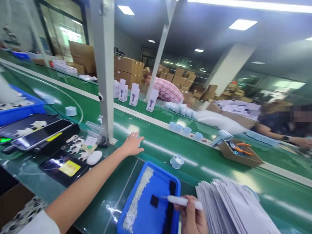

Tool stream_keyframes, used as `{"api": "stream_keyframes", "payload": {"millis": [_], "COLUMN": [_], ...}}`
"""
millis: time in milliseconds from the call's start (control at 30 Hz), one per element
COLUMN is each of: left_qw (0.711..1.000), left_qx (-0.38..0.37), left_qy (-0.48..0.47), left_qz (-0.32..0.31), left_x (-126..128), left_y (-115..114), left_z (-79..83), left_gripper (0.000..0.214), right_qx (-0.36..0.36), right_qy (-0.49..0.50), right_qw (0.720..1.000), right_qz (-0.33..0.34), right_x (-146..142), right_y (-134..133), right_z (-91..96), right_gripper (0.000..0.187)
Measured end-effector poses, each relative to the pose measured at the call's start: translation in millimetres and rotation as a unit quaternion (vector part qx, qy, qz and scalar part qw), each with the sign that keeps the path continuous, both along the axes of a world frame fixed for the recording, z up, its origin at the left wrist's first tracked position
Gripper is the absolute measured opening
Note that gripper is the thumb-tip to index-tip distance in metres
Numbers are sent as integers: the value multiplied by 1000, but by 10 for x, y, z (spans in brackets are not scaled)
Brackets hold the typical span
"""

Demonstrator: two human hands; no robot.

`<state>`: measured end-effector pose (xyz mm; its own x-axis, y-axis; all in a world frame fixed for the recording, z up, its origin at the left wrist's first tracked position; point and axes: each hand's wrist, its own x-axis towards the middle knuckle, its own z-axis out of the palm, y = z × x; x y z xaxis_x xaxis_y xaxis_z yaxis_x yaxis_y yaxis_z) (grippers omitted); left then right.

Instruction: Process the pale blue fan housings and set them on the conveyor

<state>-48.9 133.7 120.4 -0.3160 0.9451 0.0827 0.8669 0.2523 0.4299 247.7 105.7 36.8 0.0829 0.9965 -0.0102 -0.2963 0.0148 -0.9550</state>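
Note:
My left hand (131, 144) reaches out over the green conveyor belt (151, 149), fingers stretched and apart. A small light-blue patch shows at its fingers; I cannot make out what it is. My right hand (192, 214) grips a white pen-like tool (185, 202) with a thin tip. That tip points at a small black square (154, 201) over the blue tray (119, 224); whether they touch is unclear. Inside the tray, a row of small whitish pieces (138, 198) lies along the left and dark pieces (168, 211) along the right. A translucent light-blue cup (177, 161) stands on the belt beyond the tray.
A stack of white envelopes or sheets (234, 208) stands right of the tray. Left are a white computer mouse (94, 158), a black device (64, 167) and a blue bin (21, 110). A metal post (104, 71) rises by the belt. Beyond are a cardboard box (240, 154) and two people.

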Motion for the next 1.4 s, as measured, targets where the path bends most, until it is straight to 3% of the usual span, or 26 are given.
{"api": "stream_keyframes", "payload": {"millis": [100, 200, 333, 433, 600, 667, 800, 867, 967, 1033, 1167, 1300, 1400], "left_qw": [1000, 999, 996, 996, 997, 995, 961, 949, 952, 953, 925, 844, 760], "left_qx": [0, 32, 79, 86, 62, 60, 15, 0, 15, 45, 119, 183, 237], "left_qy": [4, 1, -1, 16, 42, 40, -1, -29, -91, -153, -322, -501, -603], "left_qz": [10, 34, 51, 20, 2, -63, -276, -313, -293, -256, -160, -58, 42], "left_x": [-75, -103, 38, 166, 419, 673, 1342, 1578, 1671, 1593, 1239, 779, 510], "left_y": [341, 392, 337, 341, 532, 697, 1066, 1189, 1226, 1135, 678, 12, -462], "left_z": [-206, -302, -300, -273, -183, -148, -145, -153, -94, 26, 394, 604, 507], "left_gripper": [31, 33, 27, 19, 35, 38, 24, 17, 17, 16, 17, 23, 20], "right_qx": [-22, -31, -65, -75, -53, -3, 100, 124, 149, 182, 215, 190, 189], "right_qy": [65, 112, 135, 146, 173, 185, 144, 67, -96, -174, -227, -247, -269], "right_qw": [997, 993, 989, 986, 982, 979, 973, 981, 984, 966, 947, 948, 943], "right_qz": [-20, -35, -19, -19, -49, -89, -148, -133, -11, 61, 77, 68, 53], "right_x": [41, 71, 72, 66, 97, 114, 162, 179, 144, 82, -6, 37, 86], "right_y": [85, 89, 67, 63, 16, -17, -75, -87, -87, -88, -135, -223, -277], "right_z": [74, 201, 318, 352, 389, 417, 470, 463, 385, 311, 187, 100, 33], "right_gripper": [50, 44, 40, 43, 48, 42, 32, 31, 34, 33, 26, 24, 24]}}
